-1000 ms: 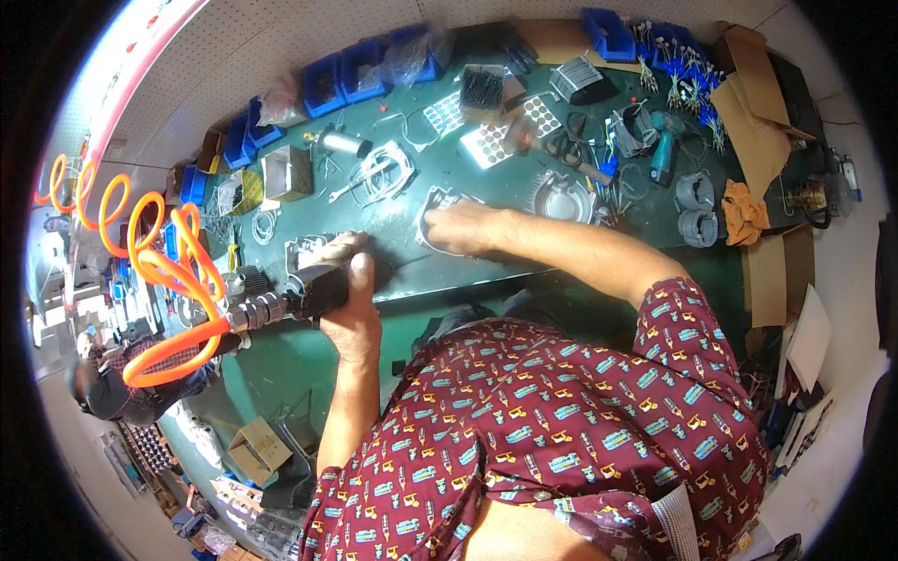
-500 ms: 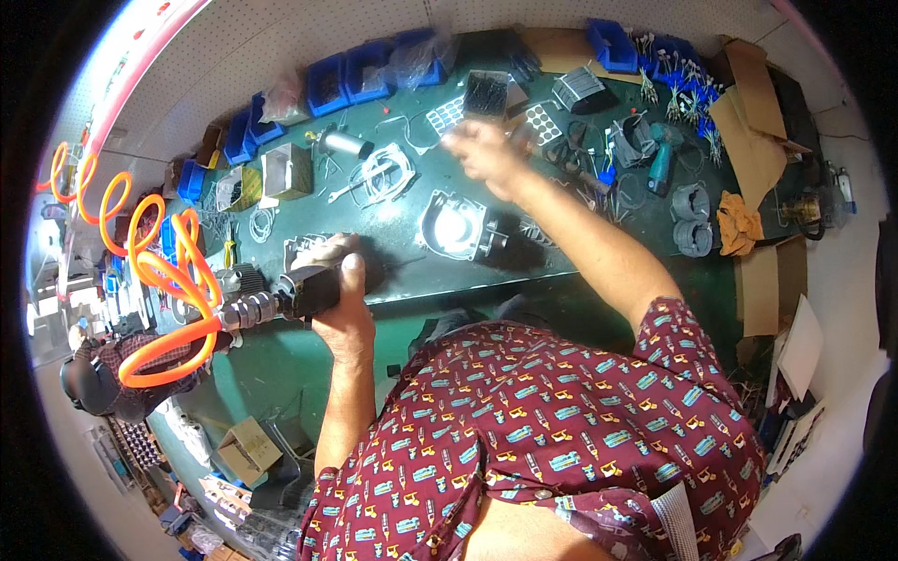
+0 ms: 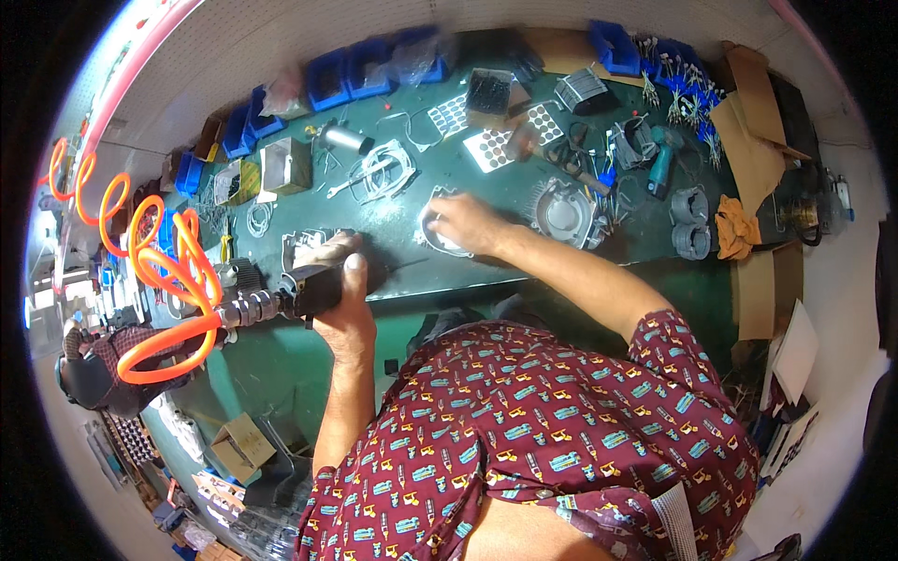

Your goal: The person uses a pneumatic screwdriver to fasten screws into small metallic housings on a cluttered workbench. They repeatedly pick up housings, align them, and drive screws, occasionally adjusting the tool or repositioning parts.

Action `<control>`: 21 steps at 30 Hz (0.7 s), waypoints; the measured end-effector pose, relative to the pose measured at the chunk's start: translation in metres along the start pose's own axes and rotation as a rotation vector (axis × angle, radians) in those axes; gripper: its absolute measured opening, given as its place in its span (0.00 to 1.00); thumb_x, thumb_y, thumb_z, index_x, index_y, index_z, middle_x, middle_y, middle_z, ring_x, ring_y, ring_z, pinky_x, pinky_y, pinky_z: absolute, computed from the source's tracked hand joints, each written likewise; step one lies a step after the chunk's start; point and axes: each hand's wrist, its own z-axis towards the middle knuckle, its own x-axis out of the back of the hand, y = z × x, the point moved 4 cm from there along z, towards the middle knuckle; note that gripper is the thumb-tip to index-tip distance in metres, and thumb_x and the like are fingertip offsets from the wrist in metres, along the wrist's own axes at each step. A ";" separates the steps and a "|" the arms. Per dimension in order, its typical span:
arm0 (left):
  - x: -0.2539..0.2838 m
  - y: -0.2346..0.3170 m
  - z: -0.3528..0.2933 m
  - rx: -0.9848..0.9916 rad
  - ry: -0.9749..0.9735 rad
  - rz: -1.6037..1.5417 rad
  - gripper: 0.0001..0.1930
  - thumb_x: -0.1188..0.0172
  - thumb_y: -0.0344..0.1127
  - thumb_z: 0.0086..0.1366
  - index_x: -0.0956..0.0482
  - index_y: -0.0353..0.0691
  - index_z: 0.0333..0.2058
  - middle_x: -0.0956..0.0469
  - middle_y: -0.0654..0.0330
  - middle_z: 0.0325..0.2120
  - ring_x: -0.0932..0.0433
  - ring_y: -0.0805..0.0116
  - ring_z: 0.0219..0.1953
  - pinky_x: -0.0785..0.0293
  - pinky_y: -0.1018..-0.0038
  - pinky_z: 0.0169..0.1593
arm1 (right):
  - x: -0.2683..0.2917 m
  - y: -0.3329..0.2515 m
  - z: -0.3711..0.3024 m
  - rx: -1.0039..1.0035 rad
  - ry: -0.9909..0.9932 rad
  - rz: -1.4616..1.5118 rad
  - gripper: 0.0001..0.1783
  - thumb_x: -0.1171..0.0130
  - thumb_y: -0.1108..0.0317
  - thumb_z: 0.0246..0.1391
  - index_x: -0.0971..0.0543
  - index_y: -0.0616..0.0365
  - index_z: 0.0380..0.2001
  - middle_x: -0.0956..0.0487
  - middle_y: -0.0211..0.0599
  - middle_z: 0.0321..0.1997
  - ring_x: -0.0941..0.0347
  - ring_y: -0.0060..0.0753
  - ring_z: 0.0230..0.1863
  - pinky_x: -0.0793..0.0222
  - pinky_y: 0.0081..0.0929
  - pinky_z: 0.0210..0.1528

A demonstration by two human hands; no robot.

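Observation:
My left hand (image 3: 348,288) is wrapped round a black air tool (image 3: 313,290), whose silver fitting (image 3: 251,309) joins an orange coiled hose (image 3: 154,266). The tool's thin shaft points right, low over the green bench near its front edge. Fingers bent downward, my right hand (image 3: 472,224) is at an open-topped cast metal housing (image 3: 436,239) and covers much of it. What those fingertips hold, if anything, is hidden. To the right of that hand lies another round finned housing (image 3: 564,215). Another metal part (image 3: 304,248) sits just beyond the left hand.
A square bin of small black pieces (image 3: 488,92) stands farther back, beside sheets of round stickers (image 3: 489,150). A pale looped casting (image 3: 383,173), a teal power drill (image 3: 662,161), grey ring parts (image 3: 691,224) and an orange cloth (image 3: 738,226) lie around. Blue bins (image 3: 369,67) line the back.
My right hand has come back from the bin of black pieces to the near housing. The finned housing, earlier mostly behind my forearm, now shows. The left hand and tool stay put.

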 end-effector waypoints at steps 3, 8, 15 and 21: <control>0.002 -0.002 0.001 -0.028 -0.013 0.015 0.12 0.41 0.22 0.61 0.30 0.37 0.43 0.21 0.53 0.39 0.20 0.59 0.43 0.25 0.60 0.54 | 0.006 0.000 -0.009 0.096 -0.087 -0.156 0.09 0.40 0.65 0.53 0.18 0.54 0.36 0.23 0.47 0.40 0.24 0.50 0.45 0.27 0.44 0.47; 0.003 -0.002 -0.001 -0.031 -0.016 0.018 0.12 0.41 0.23 0.61 0.29 0.37 0.43 0.21 0.54 0.39 0.20 0.60 0.43 0.25 0.61 0.54 | 0.000 -0.002 -0.013 0.081 -0.310 -0.332 0.09 0.35 0.66 0.49 0.16 0.52 0.35 0.28 0.43 0.44 0.26 0.47 0.50 0.28 0.42 0.50; 0.003 -0.003 -0.003 -0.036 -0.014 0.039 0.11 0.41 0.24 0.62 0.30 0.38 0.43 0.21 0.54 0.38 0.20 0.61 0.43 0.26 0.63 0.52 | -0.005 0.007 -0.012 0.003 -0.323 -0.285 0.09 0.37 0.66 0.51 0.15 0.50 0.36 0.26 0.43 0.44 0.25 0.48 0.48 0.28 0.43 0.49; 0.003 -0.001 -0.001 -0.058 -0.018 0.061 0.11 0.41 0.24 0.62 0.30 0.38 0.43 0.21 0.54 0.38 0.20 0.61 0.43 0.25 0.62 0.53 | -0.012 0.015 -0.011 -0.007 -0.279 -0.261 0.10 0.37 0.65 0.51 0.15 0.50 0.37 0.23 0.43 0.44 0.24 0.49 0.47 0.27 0.45 0.48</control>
